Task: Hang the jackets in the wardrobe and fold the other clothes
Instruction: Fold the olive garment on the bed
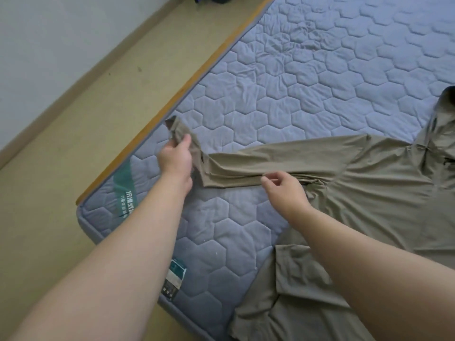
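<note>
On my feed a khaki garment (pixel 384 193) lies spread on a mattress (pixel 270 94). Its cloth is thin, smooth and matte, with soft creases gathered at the armpit and a loose fold near the bottom edge of the view. The mattress cover is blue-grey and quilted in hexagons, rumpled toward the top of the view. A green printed band (pixel 124 183) crosses its near corner, and a small tag (pixel 176 274) sits on its lower edge. A thin wooden strip (pixel 197 77) runs along the mattress's far side, next to a beige floor (pixel 73 143).

The left hand (pixel 176 153) grips the cuff (pixel 177 129), its fingers curled round the bunched cloth and its thumb lying on top. The cuff end sticks up beyond the knuckles at the mattress's edge.

The right hand (pixel 283 190) is at the lower edge of the sleeve (pixel 283 156), about halfway along it. Its fingers are loosely curled, with thumb and forefinger tips drawn close together just over the fold. I cannot tell whether any cloth is caught between them.

The sleeve is pulled out nearly straight. Its long axis runs across the view, from the shoulder on the right to the cuff on the left, rising slightly leftward. The body of the garment fills the right side, hanging over the mattress's near edge, and what looks like a hood points away toward the upper right.
</note>
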Tool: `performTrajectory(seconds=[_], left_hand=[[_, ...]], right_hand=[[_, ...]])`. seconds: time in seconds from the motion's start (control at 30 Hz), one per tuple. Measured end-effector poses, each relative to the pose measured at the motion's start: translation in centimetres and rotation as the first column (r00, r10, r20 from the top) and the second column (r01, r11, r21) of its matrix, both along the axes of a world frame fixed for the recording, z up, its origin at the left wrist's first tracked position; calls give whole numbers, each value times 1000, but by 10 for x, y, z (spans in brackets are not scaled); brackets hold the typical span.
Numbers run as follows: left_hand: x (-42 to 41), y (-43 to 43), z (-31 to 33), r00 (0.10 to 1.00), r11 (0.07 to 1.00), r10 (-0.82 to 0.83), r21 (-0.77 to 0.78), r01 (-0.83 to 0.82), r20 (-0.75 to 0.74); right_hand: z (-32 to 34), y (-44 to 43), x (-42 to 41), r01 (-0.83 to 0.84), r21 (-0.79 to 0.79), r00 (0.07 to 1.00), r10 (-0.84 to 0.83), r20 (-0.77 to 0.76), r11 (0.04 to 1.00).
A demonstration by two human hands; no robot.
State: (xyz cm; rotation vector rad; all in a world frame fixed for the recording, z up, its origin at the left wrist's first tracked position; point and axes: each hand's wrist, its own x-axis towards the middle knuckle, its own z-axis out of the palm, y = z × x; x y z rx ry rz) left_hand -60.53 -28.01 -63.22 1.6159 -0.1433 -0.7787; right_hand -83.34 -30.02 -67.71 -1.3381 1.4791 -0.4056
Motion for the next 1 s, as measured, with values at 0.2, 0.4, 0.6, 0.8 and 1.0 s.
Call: performTrajectory(seconds=[0.2, 0.4, 0.6, 0.8, 1.0], left_hand=[[-168, -43, 46, 788, 879, -454, 67, 472, 415], [-396, -22, 81, 316, 453, -776, 134, 881, 545], [-527, 84, 28, -582, -274, -709, 604, 748, 398], [-498, 120, -49, -551, -229, -819, 788, 571, 161], [-439, 105, -86, -248, 67, -947, 881, 468, 204]], right_hand=[[46, -1, -101, 399, 402, 776, -537, 330, 824], [56, 55, -281, 602, 607, 330, -854, 402, 518], [17, 191, -422, 686, 720, -54, -979, 195, 106], [-26, 251, -449, 789, 605, 197, -977, -86, 106], [-36, 244, -450, 823, 160, 564, -754, -337, 544]])
